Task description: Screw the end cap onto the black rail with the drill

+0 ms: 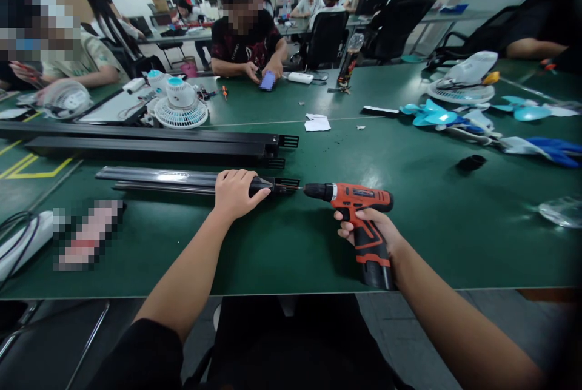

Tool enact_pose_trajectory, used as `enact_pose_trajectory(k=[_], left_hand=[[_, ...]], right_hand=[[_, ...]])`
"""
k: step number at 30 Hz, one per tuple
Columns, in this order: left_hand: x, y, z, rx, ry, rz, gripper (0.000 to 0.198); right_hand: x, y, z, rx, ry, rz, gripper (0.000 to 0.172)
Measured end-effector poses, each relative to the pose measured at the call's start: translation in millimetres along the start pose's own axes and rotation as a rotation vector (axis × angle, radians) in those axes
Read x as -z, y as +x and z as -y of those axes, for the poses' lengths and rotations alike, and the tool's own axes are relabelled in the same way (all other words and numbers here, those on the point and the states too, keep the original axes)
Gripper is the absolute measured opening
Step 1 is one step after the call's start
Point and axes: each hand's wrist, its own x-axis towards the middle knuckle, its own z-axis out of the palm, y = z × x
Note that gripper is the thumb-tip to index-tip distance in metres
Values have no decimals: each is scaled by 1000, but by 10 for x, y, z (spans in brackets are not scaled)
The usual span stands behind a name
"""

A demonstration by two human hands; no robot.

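Note:
My right hand is wrapped round the handle of a red and black cordless drill, its chuck pointing left. The drill's bit reaches toward the slotted black end bracket of a long black metal profile; whether the tip touches it I cannot tell. My left hand lies over the right part of this profile with its fingers curled round it, pressing it to the green table. A thinner dark strip runs along the profile's near side. Part of the profile is hidden under my left hand.
Beyond lie more long black profiles. White fan parts stand at the back left, blue fan blades at the right. A phone lies near left, a black cap to the right. Across the table, a person holds a phone.

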Motion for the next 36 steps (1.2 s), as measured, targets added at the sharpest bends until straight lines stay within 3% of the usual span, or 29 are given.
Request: enact_pose_trajectory(k=[4,25,36], left_hand=[[-3,-4,-5,0,10,-3,48],[30,7,21,-4,-17,32,43],[23,-16,10,27,-35,-6,41]], right_hand=[[-16,12,-24,58,17,-27,29],[-106,26,-43,33,147,-63,31],[-68,30,-55,23,161,-71,35]])
